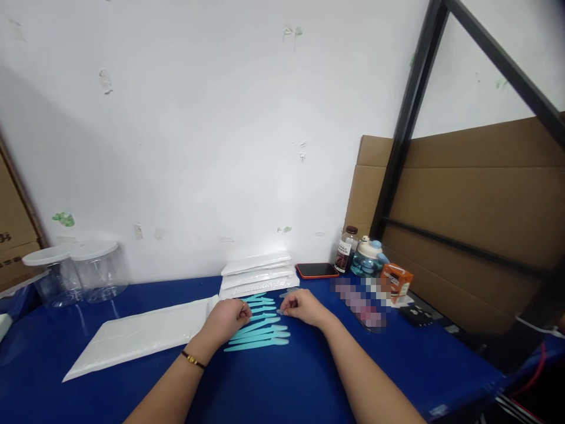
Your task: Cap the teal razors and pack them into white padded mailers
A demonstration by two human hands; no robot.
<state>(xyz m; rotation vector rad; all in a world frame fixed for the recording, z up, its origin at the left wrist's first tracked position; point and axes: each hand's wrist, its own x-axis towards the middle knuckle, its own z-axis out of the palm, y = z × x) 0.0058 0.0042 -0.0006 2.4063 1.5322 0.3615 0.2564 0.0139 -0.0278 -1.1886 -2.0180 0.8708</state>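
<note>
Left hand (227,318) and right hand (303,307), both loosely curled, rest at teal spatulas (260,331) laid side by side between them on the table (286,386), apparently for counting; grip unclear.

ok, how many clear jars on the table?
2. The left jar and the right jar stand side by side at the far-left back of the table. More may be hidden past the frame's left edge.

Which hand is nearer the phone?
Right. The right hand lies just in front of the phone, slightly left of it. The left hand is farther left, beyond the teal sticks.
</note>
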